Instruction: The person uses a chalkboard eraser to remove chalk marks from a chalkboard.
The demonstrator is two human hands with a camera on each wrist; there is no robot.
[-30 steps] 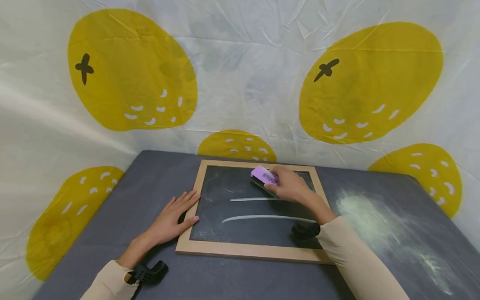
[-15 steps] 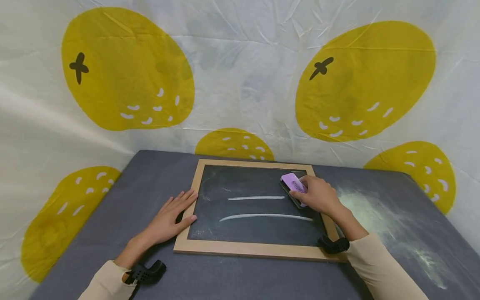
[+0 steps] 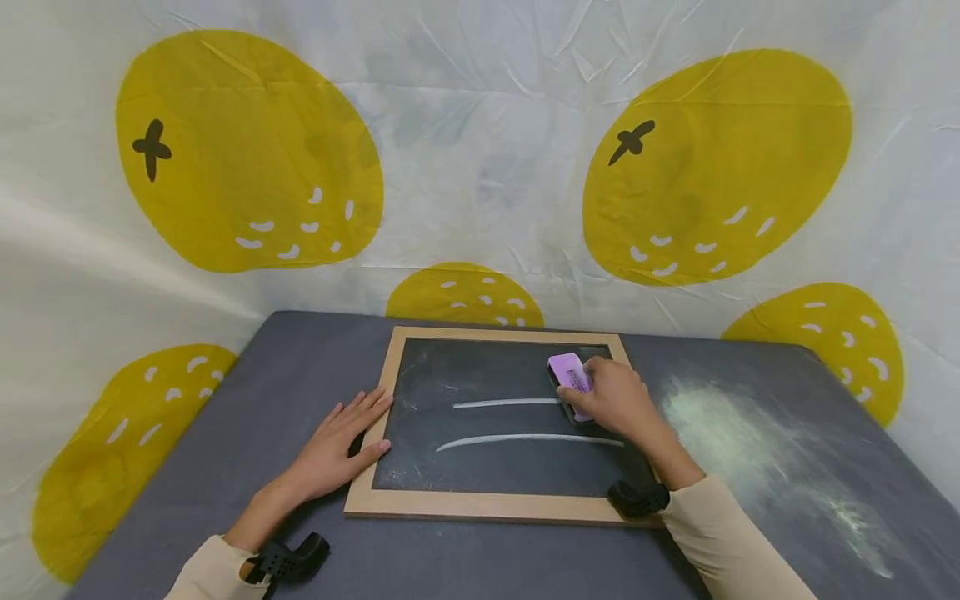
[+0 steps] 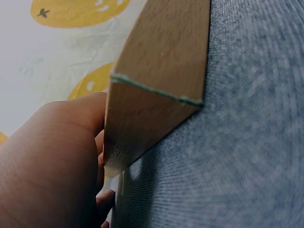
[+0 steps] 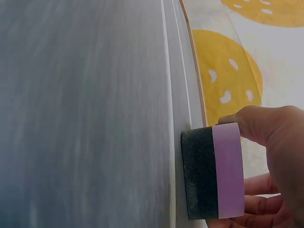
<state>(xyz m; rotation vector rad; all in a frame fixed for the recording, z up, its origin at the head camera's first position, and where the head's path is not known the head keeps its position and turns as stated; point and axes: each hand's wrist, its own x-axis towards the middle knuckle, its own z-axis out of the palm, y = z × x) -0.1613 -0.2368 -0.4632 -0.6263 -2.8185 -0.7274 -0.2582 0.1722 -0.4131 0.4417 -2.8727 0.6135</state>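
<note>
A blackboard (image 3: 480,467) in a light wooden frame lies on the grey-covered table, with two white chalk lines across it. My right hand (image 3: 618,396) grips a chalkboard eraser (image 3: 568,375) with a purple top, over the right end of the upper chalk line (image 3: 506,403). In the right wrist view the dark felt side of the eraser (image 5: 202,175) faces the board, thumb on one side and fingers on the other. My left hand (image 3: 333,450) rests flat with spread fingers on the frame's left side. The left wrist view shows that hand (image 4: 52,152) against the frame's corner (image 4: 152,99).
Pale chalk dust (image 3: 720,425) is smeared on the table cover (image 3: 480,562) right of the board. A white curtain (image 3: 480,167) with yellow fruit prints hangs behind and at the left. Each wrist wears a black camera strap (image 3: 285,560).
The eraser in my right hand moved right along the upper chalk line, uncovering that line's right part, then slid back slightly left onto its end. My left hand stays on the frame.
</note>
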